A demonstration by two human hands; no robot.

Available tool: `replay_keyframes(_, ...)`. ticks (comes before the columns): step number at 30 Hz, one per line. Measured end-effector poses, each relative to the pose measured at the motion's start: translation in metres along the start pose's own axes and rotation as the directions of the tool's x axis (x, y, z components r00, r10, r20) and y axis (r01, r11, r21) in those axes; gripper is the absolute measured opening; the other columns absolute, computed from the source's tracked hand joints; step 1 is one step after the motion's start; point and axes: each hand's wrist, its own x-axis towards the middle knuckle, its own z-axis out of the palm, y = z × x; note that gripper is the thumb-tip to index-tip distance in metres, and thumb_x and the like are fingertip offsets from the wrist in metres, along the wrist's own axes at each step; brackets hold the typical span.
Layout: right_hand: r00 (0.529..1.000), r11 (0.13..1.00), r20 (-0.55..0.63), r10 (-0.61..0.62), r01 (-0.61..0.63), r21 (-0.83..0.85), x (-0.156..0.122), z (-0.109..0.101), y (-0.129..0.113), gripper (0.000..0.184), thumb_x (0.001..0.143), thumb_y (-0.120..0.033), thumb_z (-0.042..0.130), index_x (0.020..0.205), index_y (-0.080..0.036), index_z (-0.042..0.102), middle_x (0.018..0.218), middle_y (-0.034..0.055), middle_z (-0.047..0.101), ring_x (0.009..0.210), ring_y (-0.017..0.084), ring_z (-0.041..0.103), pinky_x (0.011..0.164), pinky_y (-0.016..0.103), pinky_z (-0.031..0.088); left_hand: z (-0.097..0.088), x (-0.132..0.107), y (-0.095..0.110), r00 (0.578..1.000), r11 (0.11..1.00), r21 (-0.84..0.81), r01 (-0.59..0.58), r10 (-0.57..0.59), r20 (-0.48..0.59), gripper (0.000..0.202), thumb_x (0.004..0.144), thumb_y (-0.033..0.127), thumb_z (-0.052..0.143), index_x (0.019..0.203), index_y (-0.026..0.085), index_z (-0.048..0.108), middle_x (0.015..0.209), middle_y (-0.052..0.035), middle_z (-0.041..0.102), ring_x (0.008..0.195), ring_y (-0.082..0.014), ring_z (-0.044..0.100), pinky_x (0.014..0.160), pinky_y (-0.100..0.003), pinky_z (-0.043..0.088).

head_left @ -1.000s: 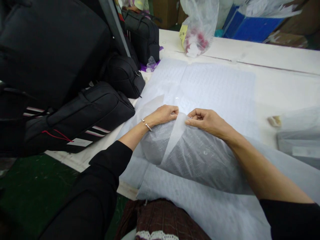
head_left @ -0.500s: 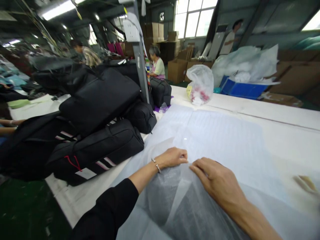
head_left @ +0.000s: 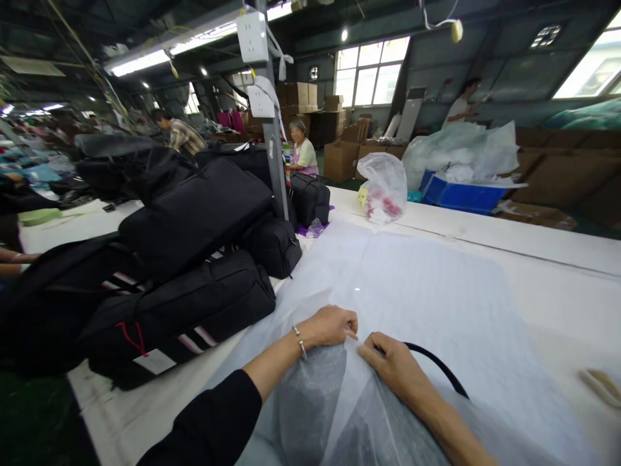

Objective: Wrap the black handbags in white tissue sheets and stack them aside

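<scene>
My left hand and my right hand meet at the bottom middle, both pinching the edge of a translucent plastic bag. Something grey and dotted shows through the bag. A thin black strap curves out from under my right hand. A silver bracelet sits on my left wrist. Under the bag lies a flat stack of clear plastic bags on the white table.
A heap of black bags fills the table's left side, one with a red cord and a white tag. Behind stand a metal post with sockets, a plastic sack, a blue bin and cardboard boxes. Other people work at the back.
The camera has tilted up, bringing the hall into view. My hands stay together on the bag's edge, and a black strap now shows beside my right hand.
</scene>
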Motion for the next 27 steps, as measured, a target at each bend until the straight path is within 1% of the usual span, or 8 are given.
replay_keyframes(7,0.999,0.996,0.020,0.043,-0.044,0.083,0.000,0.005,0.003,0.031,0.084,-0.048,0.051,0.069,-0.021,0.054,0.070,-0.0007,0.057,0.069,0.017,0.050,0.064,0.029,0.033,-0.014,-0.005,-0.033,0.997,0.918,0.398,0.011,0.021,-0.076,0.026,0.087,0.044,0.064,0.091,0.018,0.069,0.081,-0.0071,0.072,0.083,-0.0240,0.068,0.081,-0.034,0.046)
replay_keyframes(10,0.999,0.994,0.018,0.047,-0.048,0.099,0.000,0.005,0.003,0.030,0.083,-0.047,0.052,0.068,-0.021,0.053,0.069,-0.0011,0.056,0.068,0.016,0.049,0.062,0.028,0.032,-0.028,-0.023,-0.045,0.977,0.869,0.492,0.052,0.058,-0.204,0.033,0.087,0.045,0.065,0.103,0.017,0.066,0.102,-0.0099,0.071,0.101,-0.0254,0.065,0.099,-0.041,0.042)
replay_keyframes(13,0.999,0.992,0.021,0.046,-0.048,0.114,-0.001,0.005,0.003,0.030,0.083,-0.047,0.053,0.068,-0.021,0.053,0.069,-0.0012,0.056,0.068,0.016,0.049,0.062,0.028,0.032,-0.044,-0.058,-0.048,0.905,0.847,0.504,0.171,0.067,-0.421,0.041,0.088,0.039,0.066,0.123,0.019,0.057,0.132,-0.0123,0.059,0.128,-0.0271,0.051,0.115,-0.050,0.025)
replay_keyframes(15,0.998,0.991,0.023,0.052,-0.054,0.121,0.000,0.005,0.003,0.030,0.083,-0.047,0.053,0.068,-0.021,0.053,0.069,-0.0011,0.057,0.068,0.016,0.049,0.063,0.028,0.032,-0.049,-0.087,-0.047,0.848,0.854,0.432,0.290,-0.020,-0.530,0.053,0.087,0.038,0.066,0.134,0.020,0.049,0.144,-0.0136,0.050,0.137,-0.0287,0.041,0.116,-0.051,0.021)
replay_keyframes(17,0.998,0.990,0.023,0.055,-0.057,0.126,0.001,0.005,0.003,0.029,0.083,-0.046,0.053,0.068,-0.021,0.054,0.070,-0.0009,0.057,0.069,0.016,0.050,0.063,0.028,0.033,-0.046,-0.116,-0.045,0.807,0.869,0.282,0.408,-0.199,-0.556,0.062,0.085,0.037,0.066,0.139,0.020,0.043,0.145,-0.0137,0.049,0.135,-0.0292,0.043,0.111,-0.047,0.031)
replay_keyframes(21,0.998,0.989,0.032,0.060,-0.064,0.137,0.002,0.006,0.005,0.029,0.082,-0.046,0.054,0.068,-0.021,0.054,0.070,-0.0009,0.057,0.069,0.016,0.050,0.063,0.027,0.033,-0.023,-0.154,-0.048,0.718,0.799,-0.066,0.598,-0.570,-0.399,0.039,0.085,0.036,0.056,0.122,0.024,0.056,0.112,-0.0056,0.069,0.102,-0.0248,0.064,0.082,-0.034,0.046)
replay_keyframes(24,0.998,0.988,0.030,0.057,-0.061,0.139,0.003,0.006,0.006,0.030,0.082,-0.047,0.054,0.068,-0.020,0.054,0.069,-0.0010,0.056,0.068,0.016,0.049,0.063,0.027,0.033,-0.009,-0.161,-0.055,0.692,0.800,-0.248,0.546,-0.598,-0.405,0.028,0.087,0.043,0.044,0.080,0.021,0.060,0.073,-0.0002,0.063,0.073,-0.0192,0.060,0.067,-0.028,0.041)
replay_keyframes(27,0.998,0.988,0.024,0.059,-0.061,0.139,0.003,0.006,0.006,0.030,0.081,-0.047,0.054,0.068,-0.020,0.054,0.069,-0.0009,0.056,0.068,0.016,0.049,0.063,0.028,0.033,-0.005,-0.159,-0.060,0.637,0.779,-0.527,0.341,-0.604,-0.480,0.038,0.083,0.054,0.045,0.068,0.020,0.055,0.063,0.0021,0.054,0.063,-0.0157,0.052,0.061,-0.025,0.038)
